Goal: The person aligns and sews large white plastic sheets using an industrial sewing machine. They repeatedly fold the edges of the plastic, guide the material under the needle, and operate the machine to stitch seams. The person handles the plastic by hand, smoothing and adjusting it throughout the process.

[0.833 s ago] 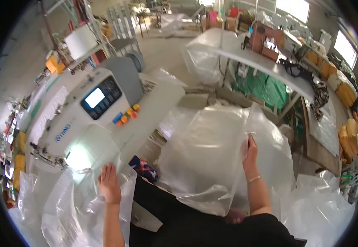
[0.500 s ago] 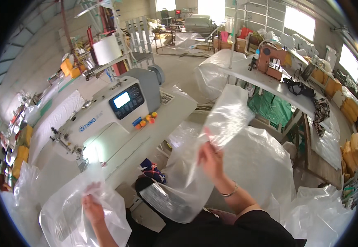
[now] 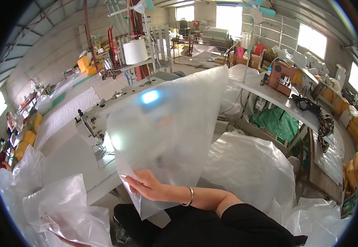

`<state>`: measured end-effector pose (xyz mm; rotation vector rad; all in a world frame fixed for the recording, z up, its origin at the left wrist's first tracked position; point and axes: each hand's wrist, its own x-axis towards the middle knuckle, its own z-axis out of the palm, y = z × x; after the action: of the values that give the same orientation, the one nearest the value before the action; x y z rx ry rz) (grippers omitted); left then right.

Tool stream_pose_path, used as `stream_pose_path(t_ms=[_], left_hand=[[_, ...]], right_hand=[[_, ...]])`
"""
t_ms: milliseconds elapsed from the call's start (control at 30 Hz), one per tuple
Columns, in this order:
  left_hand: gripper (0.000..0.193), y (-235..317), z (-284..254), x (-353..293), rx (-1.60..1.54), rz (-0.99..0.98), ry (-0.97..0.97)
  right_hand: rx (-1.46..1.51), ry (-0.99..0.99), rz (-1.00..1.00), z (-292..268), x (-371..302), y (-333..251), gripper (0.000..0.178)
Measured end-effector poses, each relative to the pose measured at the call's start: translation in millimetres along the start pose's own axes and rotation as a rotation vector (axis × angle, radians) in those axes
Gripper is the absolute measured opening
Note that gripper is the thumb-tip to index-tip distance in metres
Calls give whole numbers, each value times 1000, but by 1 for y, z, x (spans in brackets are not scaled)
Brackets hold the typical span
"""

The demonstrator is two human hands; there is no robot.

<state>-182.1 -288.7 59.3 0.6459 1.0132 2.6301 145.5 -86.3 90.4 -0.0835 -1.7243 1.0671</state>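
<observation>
Plastic bag (image 3: 166, 136) is held up over the sewing machine (image 3: 100, 119) at the tabletop's (image 3: 67, 158) near edge, clamped by the right hand (image 3: 146, 185); the left hand is out of sight.

We found the way forward from the right hand (image 3: 146, 186) blocked by the clear plastic sheet (image 3: 170, 127) it held up, which screened most of the sewing machine (image 3: 104, 119) behind it. The white tabletop (image 3: 69, 160) to the left of the machine's needle end lay bare and open to a reach. Lower left, crumpled plastic bags (image 3: 59, 210) crowded the table's near edge. To the right, a large heap of plastic (image 3: 249, 168) filled the space beside the forearm, and further bags (image 3: 319, 218) closed off the lower right. The left hand was not visible.
</observation>
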Motion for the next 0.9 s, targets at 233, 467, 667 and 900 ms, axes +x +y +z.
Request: stream_pose_path(t_ms=[233,467,667,900], left_hand=[[54,43,-39,-54,83,95,31],[47,-15,-22,-43,-517,-174,-137],[45,-11,-21,-45,-608,-115,-300],[45,-8,-26,-43,-671,-135,-264]], right_hand=[[-105,-160,128,55,-34,52,29],[38,-104,227,88,-10,28,46],[92,-206,219,100,-9,41,46],[143,-264,206,116,-3,31,46]])
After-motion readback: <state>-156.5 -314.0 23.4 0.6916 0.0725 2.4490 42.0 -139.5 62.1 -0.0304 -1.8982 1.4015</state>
